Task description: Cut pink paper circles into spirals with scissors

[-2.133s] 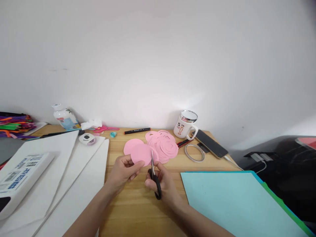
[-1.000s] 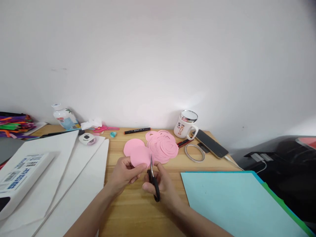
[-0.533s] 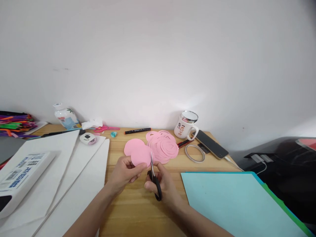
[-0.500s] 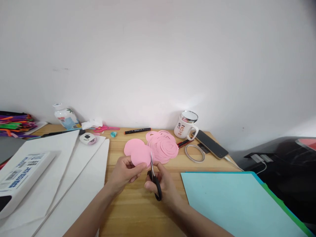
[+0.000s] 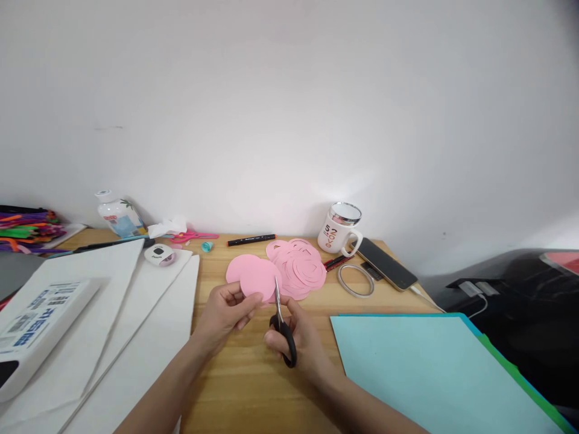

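Note:
Between the thumb and fingers of my left hand (image 5: 228, 310) is a round piece of pink paper (image 5: 257, 280), held up over the wooden desk. My right hand (image 5: 298, 337) grips black-handled scissors (image 5: 284, 337), its fingers wrapped round the handles. The metal blades point away from me and lie along the right edge of the pink piece. Another pink paper circle (image 5: 237, 268) lies just behind it, partly covered. A heap of curled pink paper cut-outs (image 5: 298, 265) rests on the desk behind my right hand.
Along the back are a black marker (image 5: 251, 240), pink scissors (image 5: 194, 235), a white bottle (image 5: 120, 214) and a white mug (image 5: 339, 229). A tape roll (image 5: 356, 281) and phone (image 5: 384, 264) lie right. Light blue sheets (image 5: 407, 361) cover the front right; white sheets (image 5: 149, 337) lie left.
The pink circle in my left hand has turned slightly, and its cut edge sits a little differently against the blades. My right hand and the scissors have stayed almost still.

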A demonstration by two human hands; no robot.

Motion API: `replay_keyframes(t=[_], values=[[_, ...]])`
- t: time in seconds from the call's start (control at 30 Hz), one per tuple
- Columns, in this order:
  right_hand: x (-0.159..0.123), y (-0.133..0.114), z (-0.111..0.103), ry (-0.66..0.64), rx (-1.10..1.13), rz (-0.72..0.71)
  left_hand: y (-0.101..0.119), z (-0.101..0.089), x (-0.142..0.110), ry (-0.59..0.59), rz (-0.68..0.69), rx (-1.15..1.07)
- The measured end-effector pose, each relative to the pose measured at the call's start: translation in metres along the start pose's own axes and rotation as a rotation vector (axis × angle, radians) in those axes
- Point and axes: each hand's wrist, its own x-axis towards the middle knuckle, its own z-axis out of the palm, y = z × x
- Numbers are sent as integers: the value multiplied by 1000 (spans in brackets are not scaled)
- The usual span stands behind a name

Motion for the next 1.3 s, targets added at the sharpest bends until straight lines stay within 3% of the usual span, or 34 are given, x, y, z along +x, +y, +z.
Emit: replay_keyframes(t=[0.27,0.5,1.3], values=[[-1,9,5,-10,-16,19,-3,3,-1,-13,-39,-8],[0,0,1,-36,50,-16,-5,2,-2,-25,-68,64],[2,2,1,-31,48,-20,-2,1,-2,-10,-29,41]])
